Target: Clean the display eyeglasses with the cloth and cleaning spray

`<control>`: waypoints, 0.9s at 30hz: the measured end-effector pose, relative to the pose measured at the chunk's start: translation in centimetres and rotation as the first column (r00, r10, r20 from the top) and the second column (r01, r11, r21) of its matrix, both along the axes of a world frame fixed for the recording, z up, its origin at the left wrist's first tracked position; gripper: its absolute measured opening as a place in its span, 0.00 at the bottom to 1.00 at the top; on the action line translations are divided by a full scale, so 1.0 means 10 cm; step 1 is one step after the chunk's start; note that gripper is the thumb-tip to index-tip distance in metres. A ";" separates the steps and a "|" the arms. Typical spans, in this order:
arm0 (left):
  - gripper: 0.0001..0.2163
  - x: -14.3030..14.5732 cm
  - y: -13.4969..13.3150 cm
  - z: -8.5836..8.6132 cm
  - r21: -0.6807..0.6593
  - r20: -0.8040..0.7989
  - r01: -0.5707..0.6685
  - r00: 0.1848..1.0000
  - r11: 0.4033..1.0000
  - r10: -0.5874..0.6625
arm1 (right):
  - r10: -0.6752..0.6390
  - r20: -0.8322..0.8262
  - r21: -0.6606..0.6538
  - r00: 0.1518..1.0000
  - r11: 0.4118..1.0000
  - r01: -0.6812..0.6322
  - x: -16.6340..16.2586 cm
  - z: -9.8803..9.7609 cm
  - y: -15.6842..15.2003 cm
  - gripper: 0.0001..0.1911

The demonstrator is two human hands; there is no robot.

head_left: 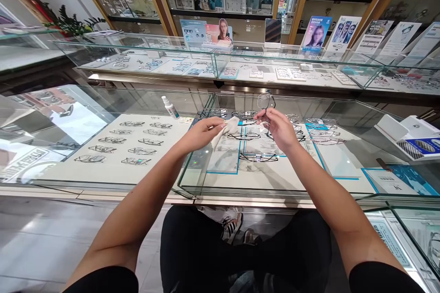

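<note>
Over the glass showcase, my left hand [203, 132] pinches a pale cleaning cloth [227, 131] that hangs down from its fingertips. My right hand [279, 129] is closed on a pair of eyeglasses [266, 100], held up with a lens above the fingers and a dark temple arm hanging below. The cloth and the eyeglasses are apart, with a small gap between the hands. A white spray bottle [170, 107] stands on the glass top to the left of my left hand. Beneath the hands, several eyeglass frames [258, 157] lie inside the showcase.
The glass showcase [240, 194] has its front edge just before my knees. At right sits an open white box [412, 137] on the glass. Rows of eyeglasses [128, 149] lie in the left section. Behind runs another glass counter [220, 78] with upright display cards [315, 33].
</note>
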State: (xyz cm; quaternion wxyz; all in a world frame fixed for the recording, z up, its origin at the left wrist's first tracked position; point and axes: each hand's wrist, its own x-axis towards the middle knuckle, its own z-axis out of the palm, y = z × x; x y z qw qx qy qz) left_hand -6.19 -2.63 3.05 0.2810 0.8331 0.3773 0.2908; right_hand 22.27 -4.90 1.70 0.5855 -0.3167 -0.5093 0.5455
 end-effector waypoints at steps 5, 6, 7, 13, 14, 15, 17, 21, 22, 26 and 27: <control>0.19 0.02 -0.08 0.12 0.015 0.078 -0.081 0.994 0.997 0.080 | -0.018 0.012 -0.004 1.000 1.000 0.018 0.00 0.00 0.01 0.12; 0.18 0.03 -0.10 0.14 0.016 0.084 -0.102 0.991 0.995 0.100 | -0.017 0.016 -0.004 1.000 1.000 0.017 0.00 0.00 0.01 0.12; 0.18 0.03 -0.12 0.15 0.020 0.089 -0.119 0.989 0.993 0.116 | -0.016 0.017 -0.004 1.000 1.000 0.016 0.00 0.00 0.00 0.12; 0.26 0.10 -0.11 0.03 -0.094 0.261 -0.179 0.945 0.979 0.197 | -0.014 0.004 -0.006 1.000 1.000 0.014 -0.01 0.00 -0.01 0.13; 0.27 0.12 -0.09 0.00 -0.164 0.321 -0.179 0.920 0.970 0.224 | -0.012 0.005 -0.007 1.000 1.000 0.012 -0.01 0.00 -0.01 0.13; 0.29 0.15 -0.07 -0.03 -0.249 0.378 -0.170 0.889 0.954 0.257 | -0.010 0.008 -0.008 1.000 1.000 0.010 -0.01 0.00 -0.01 0.13; 0.32 0.21 0.00 -0.06 -0.417 0.467 -0.112 0.825 0.902 0.318 | -0.008 0.015 -0.011 1.000 1.000 0.008 -0.02 0.00 -0.01 0.13; 0.29 0.39 0.18 0.00 -0.520 0.606 0.078 0.736 0.850 0.303 | 0.000 0.007 -0.012 1.000 1.000 0.000 -0.01 0.00 0.00 0.13; 0.26 0.44 0.22 0.03 -0.507 0.636 0.101 0.714 0.856 0.293 | 0.003 -0.001 -0.013 1.000 1.000 -0.003 -0.01 0.00 0.00 0.13; 0.15 0.58 0.34 0.11 -0.412 0.678 0.053 0.685 0.910 0.267 | 0.008 -0.011 -0.008 1.000 1.000 -0.008 0.00 0.00 0.02 0.13; 0.14 0.59 0.34 0.12 -0.370 0.674 0.025 0.695 0.929 0.249 | 0.010 -0.009 -0.008 1.000 1.000 -0.010 0.00 0.00 0.02 0.13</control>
